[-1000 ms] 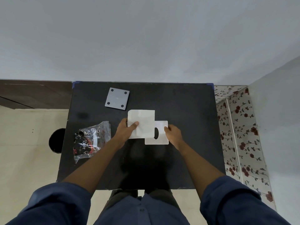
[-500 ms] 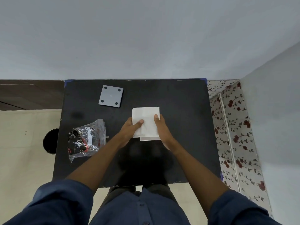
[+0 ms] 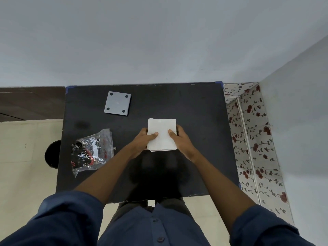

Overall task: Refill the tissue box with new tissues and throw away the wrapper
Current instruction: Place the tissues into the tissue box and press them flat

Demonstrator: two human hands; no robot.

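One white, square stack of tissues [image 3: 161, 133] at the centre of the frame, on a black square tabletop [image 3: 195, 121]. Under its lower edge, a thin white rim of a second flat piece [image 3: 164, 150] just peeking out; mostly hidden, so hard to say whether box or lid. Gripped from both sides: left hand [image 3: 142, 141] on the stack's left edge, thumb laid on the top face, the other fingers curled out of sight beneath or behind; right hand [image 3: 181, 141] mirrored on the right edge, thumb on top, fingers wrapped round the side. Both hands partly closed upon the stack, which sits between the two thumbs.

Left of centre, one crumpled clear plastic wrapper with black and red print [image 3: 91, 150], lying well apart from the hands; lettering too warped to read surely. Toward the upper left of the table, one grey square plate with four dark round pads at its corners [image 3: 117, 103], lying flat and alone. At the table's left edge, one dark round shape [image 3: 52, 154] on the pale floor, half cut off by the tabletop, not identifiable. Blue sleeves [image 3: 71, 217] across the bottom of the frame, cut off by its border. Rose-patterned tile wall [image 3: 255, 139] at right.
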